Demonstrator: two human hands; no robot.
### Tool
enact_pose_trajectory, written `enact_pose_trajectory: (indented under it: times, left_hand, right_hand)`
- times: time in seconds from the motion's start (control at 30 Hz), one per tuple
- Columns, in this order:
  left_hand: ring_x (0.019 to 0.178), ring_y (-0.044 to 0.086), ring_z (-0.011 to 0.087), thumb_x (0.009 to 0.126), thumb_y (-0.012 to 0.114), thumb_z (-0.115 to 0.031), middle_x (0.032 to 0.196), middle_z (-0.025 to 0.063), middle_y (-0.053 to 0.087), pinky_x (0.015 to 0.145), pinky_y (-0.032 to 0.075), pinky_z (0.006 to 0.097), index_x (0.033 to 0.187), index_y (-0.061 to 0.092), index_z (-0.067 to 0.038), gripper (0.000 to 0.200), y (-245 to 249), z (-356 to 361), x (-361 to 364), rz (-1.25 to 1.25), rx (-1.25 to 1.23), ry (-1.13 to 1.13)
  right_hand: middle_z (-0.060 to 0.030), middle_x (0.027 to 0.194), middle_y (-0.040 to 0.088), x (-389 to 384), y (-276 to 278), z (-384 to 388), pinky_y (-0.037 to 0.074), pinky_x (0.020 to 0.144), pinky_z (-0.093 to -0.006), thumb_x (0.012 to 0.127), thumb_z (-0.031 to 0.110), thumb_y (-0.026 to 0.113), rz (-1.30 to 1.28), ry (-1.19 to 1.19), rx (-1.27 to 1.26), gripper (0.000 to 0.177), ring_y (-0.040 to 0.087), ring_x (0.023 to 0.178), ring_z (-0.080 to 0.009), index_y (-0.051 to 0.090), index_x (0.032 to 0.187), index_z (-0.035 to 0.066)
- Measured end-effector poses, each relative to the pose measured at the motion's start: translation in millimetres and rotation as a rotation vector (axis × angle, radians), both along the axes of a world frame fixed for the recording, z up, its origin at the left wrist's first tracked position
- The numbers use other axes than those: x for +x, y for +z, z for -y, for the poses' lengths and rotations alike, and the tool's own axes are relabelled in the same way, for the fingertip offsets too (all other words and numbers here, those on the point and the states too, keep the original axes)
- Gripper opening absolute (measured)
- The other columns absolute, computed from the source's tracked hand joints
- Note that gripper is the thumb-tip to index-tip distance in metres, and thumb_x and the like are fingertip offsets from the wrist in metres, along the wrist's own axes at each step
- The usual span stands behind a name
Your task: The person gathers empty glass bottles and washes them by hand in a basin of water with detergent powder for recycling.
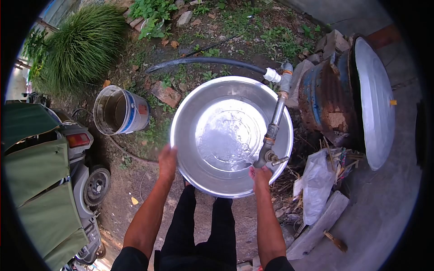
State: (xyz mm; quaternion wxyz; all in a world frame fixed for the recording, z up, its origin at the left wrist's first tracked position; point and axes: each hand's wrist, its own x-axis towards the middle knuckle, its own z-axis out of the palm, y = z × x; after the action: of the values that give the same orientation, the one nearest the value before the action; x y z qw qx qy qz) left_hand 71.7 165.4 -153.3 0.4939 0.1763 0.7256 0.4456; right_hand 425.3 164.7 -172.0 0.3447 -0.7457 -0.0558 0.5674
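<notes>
A large shiny metal basin (186, 113) is in front of my legs, with a little water (226, 149) glinting on its bottom. My left hand (167, 163), slightly blurred, is closed on the basin's left rim. A metal tap (266, 156) on an upright pipe hangs over the basin's right side. Just under the spout, my right hand (261, 177) reaches over the near right rim, its fingers bunched. Whether they grip anything is hidden. Splashing water shows beside these fingers.
A black hose (212, 60) joins the pipe through a white fitting (272, 75). Left stand a bucket (131, 110) and a green-covered vehicle (40, 171). Right are a rusty drum (323, 97) with a large round metal lid (373, 101), white plastic (316, 180) and sticks.
</notes>
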Motion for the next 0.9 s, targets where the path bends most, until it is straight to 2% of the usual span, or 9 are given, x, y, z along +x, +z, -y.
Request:
enact_pose_trajectory:
  times: [0.03,0.1,0.3,0.33,0.4,0.53,0.8,0.9]
  left_hand:
    - [0.087,0.060,0.0129,0.095,0.061,-0.018,0.100,0.0044,0.067,0.079,0.048,0.0282,0.114,0.063,-0.001,0.025,3.0,-1.2,1.5,0.000,0.001,0.001]
    - [0.089,0.051,0.0138,0.091,0.060,-0.026,0.094,0.0026,0.058,0.080,0.044,0.0315,0.107,0.063,-0.004,0.028,7.8,-2.4,4.3,-0.013,-0.065,0.011]
    - [0.089,0.051,0.0132,0.091,0.060,-0.027,0.093,0.0019,0.057,0.080,0.044,0.0306,0.106,0.063,-0.003,0.029,10.9,-2.9,5.9,-0.010,-0.031,0.001]
    - [0.089,0.051,0.0132,0.091,0.060,-0.027,0.093,0.0019,0.057,0.080,0.044,0.0306,0.106,0.063,-0.003,0.029,8.1,-1.5,4.8,-0.010,-0.033,0.001]
    - [0.089,0.060,0.0137,0.095,0.062,-0.021,0.102,0.0054,0.067,0.081,0.048,0.0290,0.116,0.062,0.000,0.030,2.9,0.2,1.5,-0.026,-0.023,-0.007]
    - [0.089,0.060,0.0139,0.095,0.062,-0.022,0.102,0.0053,0.067,0.081,0.048,0.0291,0.116,0.061,0.000,0.030,-1.1,1.4,0.0,0.006,-0.023,-0.001]
    - [0.088,0.059,0.0126,0.095,0.064,-0.023,0.102,0.0044,0.067,0.079,0.048,0.0281,0.116,0.062,-0.001,0.030,0.7,1.0,1.0,-0.009,-0.053,0.017]
    - [0.086,0.059,0.0122,0.095,0.063,-0.022,0.100,0.0039,0.066,0.078,0.047,0.0274,0.114,0.062,-0.001,0.029,0.9,0.6,0.4,-0.012,-0.031,-0.002]
  right_hand:
    - [-0.0033,0.090,0.063,-0.1,-0.7,0.1,0.051,0.064,-0.0264,0.087,0.002,0.060,0.000,0.001,0.001,0.014,0.061,0.075,-0.0135,0.061,0.101,0.006]
    - [-0.0034,0.090,0.063,-1.4,-0.5,0.0,0.051,0.064,-0.0264,0.086,0.001,0.061,0.011,-0.013,0.002,0.014,0.061,0.075,-0.0138,0.061,0.099,0.006]
    - [-0.0033,0.089,0.063,-3.3,0.1,0.6,0.052,0.065,-0.0267,0.087,0.003,0.063,0.018,-0.035,0.036,0.012,0.062,0.075,-0.0143,0.062,0.098,0.006]
    - [-0.0033,0.089,0.063,-3.4,0.8,1.0,0.052,0.065,-0.0267,0.087,0.003,0.063,0.018,-0.035,0.035,0.012,0.062,0.075,-0.0143,0.062,0.098,0.006]
    - [-0.0034,0.088,0.063,-3.6,1.7,1.6,0.052,0.064,-0.0265,0.086,0.004,0.065,0.008,-0.034,0.043,0.013,0.062,0.074,-0.0142,0.062,0.099,0.004]
    - [-0.0038,0.087,0.064,-4.2,5.5,2.4,0.053,0.065,-0.0263,0.086,0.003,0.065,-0.010,-0.025,0.035,0.014,0.063,0.074,-0.0143,0.063,0.099,0.003]
    - [-0.0071,0.085,0.066,-7.6,1.9,7.9,0.052,0.055,-0.0238,0.086,0.003,0.065,0.000,-0.031,0.071,0.012,0.063,0.065,-0.0130,0.063,0.098,0.000]
    - [-0.0080,0.086,0.066,-9.0,-3.4,7.1,0.053,0.054,-0.0245,0.087,0.003,0.064,0.042,0.003,0.091,0.012,0.063,0.066,-0.0134,0.063,0.098,-0.001]
